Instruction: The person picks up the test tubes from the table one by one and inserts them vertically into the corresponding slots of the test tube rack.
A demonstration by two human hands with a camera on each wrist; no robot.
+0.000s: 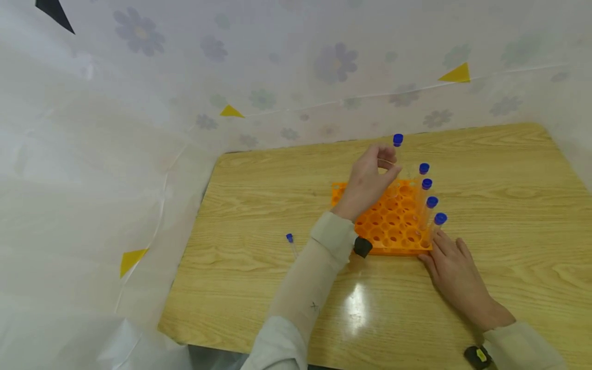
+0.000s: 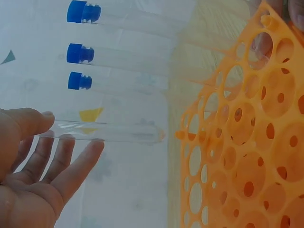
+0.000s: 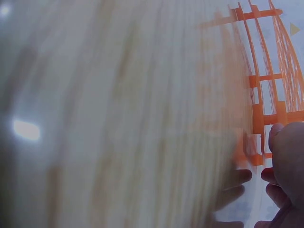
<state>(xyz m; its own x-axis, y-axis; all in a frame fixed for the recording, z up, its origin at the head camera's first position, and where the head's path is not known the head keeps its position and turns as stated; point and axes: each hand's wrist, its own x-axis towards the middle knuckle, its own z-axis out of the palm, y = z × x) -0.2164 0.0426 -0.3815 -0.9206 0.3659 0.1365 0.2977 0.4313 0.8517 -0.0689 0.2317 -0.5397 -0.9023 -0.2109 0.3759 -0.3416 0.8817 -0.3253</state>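
My left hand (image 1: 372, 177) holds a clear test tube (image 2: 118, 131) between thumb and fingers over the far part of an orange test tube rack (image 1: 390, 222). In the left wrist view, the tube's rounded bottom is apart from the rack; the hand covers its cap there, but the blue cap (image 1: 398, 139) shows in the head view. Several blue-capped tubes (image 1: 432, 202) stand in a row along the rack's right side. At the near right corner my right hand (image 1: 455, 270) grips the rack, thumb at the front and fingers along the side.
Another blue-capped tube (image 1: 290, 239) lies on the wooden table (image 1: 250, 205), left of the rack, partly hidden by my left forearm. Flower-patterned sheeting (image 1: 296, 67) hangs behind the table and along its left side.
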